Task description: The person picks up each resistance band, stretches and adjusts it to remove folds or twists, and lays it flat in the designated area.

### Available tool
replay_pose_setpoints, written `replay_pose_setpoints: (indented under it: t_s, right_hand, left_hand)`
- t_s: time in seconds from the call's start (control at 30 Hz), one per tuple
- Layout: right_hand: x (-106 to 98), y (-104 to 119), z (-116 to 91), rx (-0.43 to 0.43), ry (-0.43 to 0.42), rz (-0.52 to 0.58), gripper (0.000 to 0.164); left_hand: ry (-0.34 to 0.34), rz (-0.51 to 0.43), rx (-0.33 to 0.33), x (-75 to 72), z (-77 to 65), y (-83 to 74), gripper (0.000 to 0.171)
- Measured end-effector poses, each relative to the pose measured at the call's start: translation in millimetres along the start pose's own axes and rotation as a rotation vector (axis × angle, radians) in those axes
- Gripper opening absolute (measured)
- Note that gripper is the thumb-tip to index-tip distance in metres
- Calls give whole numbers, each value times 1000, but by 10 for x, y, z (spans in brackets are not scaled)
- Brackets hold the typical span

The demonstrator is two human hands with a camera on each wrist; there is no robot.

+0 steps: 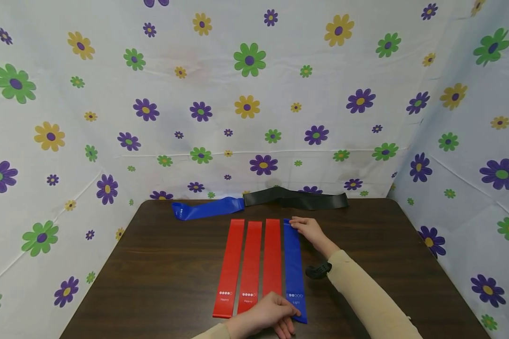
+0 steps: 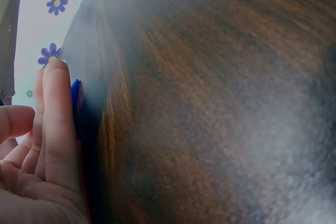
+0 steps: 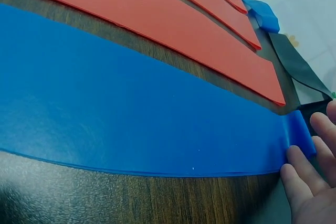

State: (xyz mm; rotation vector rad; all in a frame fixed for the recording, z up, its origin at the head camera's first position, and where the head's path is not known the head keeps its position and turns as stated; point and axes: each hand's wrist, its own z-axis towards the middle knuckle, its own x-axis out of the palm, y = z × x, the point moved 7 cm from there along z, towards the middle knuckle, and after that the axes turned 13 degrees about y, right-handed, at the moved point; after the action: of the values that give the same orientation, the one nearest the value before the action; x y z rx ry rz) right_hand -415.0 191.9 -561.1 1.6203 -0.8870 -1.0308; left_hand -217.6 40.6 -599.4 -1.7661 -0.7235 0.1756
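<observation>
A blue resistance band (image 1: 294, 268) marked "Light" lies flat, running away from the person. At its far end is my right hand (image 1: 309, 230), fingertips on the band; the right wrist view shows that end (image 3: 299, 132) bent up beside the fingers. My left hand (image 1: 269, 313) is at the near end, fingertips touching the band's lower edge. Its fingers (image 2: 56, 114) look straight in the left wrist view, the thumb apart from them. Left of the blue band lie three red resistance bands (image 1: 273, 254), side by side; "Heavy" shows on two, and the left hand covers the third one's near end.
At the back of the dark wooden table (image 1: 152, 273), another blue band (image 1: 212, 208) lies loosely, partly turned on its side. A black band (image 1: 314, 200) adjoins its right end. A flower-patterned white cloth (image 1: 220, 84) hangs behind and at both sides.
</observation>
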Motion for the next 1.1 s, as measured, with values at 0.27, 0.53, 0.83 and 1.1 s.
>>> replay_pose_setpoints:
  t_s: [0.27, 0.53, 0.83, 1.1]
  right_hand:
    - [-17, -7, -3, -6, -11, -24, 34]
    - [-37, 17, -20, -4, -17, -30, 34]
    - [-84, 29, -10, 11, -39, 19, 35]
    - [-95, 46, -53, 28, -64, 20, 33]
  left_hand:
    - [-20, 17, 12, 24, 13, -14, 25]
    - [-13, 33, 38, 66, -21, -70, 25]
    - [-27, 76, -5, 66, -61, -64, 24]
    - [-1, 119, 12, 92, -88, -131, 23]
